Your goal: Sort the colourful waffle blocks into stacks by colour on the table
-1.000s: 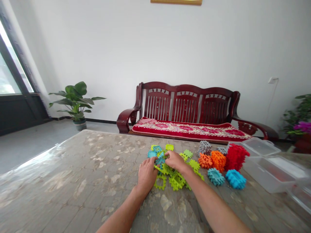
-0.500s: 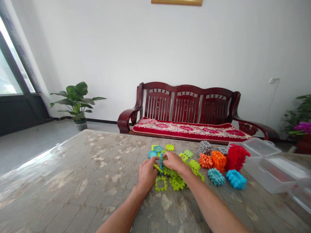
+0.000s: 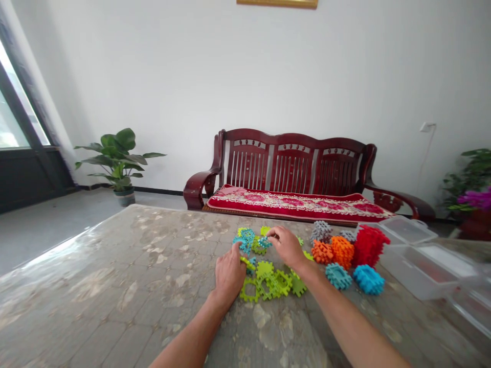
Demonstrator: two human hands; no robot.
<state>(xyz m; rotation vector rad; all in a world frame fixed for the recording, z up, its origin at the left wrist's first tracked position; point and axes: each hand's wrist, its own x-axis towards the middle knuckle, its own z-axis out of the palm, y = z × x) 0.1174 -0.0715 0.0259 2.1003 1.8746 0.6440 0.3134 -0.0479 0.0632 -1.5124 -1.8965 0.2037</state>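
Note:
My left hand [image 3: 230, 271] is closed on a lime-green toothed building piece [image 3: 248, 263], low over the table. Pinched at the fingertips of my right hand [image 3: 286, 245] is a blue toothed building piece [image 3: 264, 242], just above the pile. Other blue pieces [image 3: 246, 237] lie beyond my left fingers. Nearer to me, several lime-green pieces [image 3: 266, 285] are spread between my forearms, some square frames and some solid. My right hand and wrist partly hide more green pieces behind them.
To the right stand stacks of red pieces [image 3: 369, 246], orange pieces [image 3: 342, 251], grey pieces [image 3: 321, 231], teal pieces [image 3: 338, 276] and blue pieces [image 3: 369, 279]. Beside them is a clear plastic box [image 3: 418, 271] with its lid raised. A wooden bench [image 3: 295, 168] stands behind the table [image 3: 115, 286].
My right hand has moved up and right, away from my left hand, carrying a blue piece. My left hand stays nearly in place with the green piece. The view has shifted slightly.

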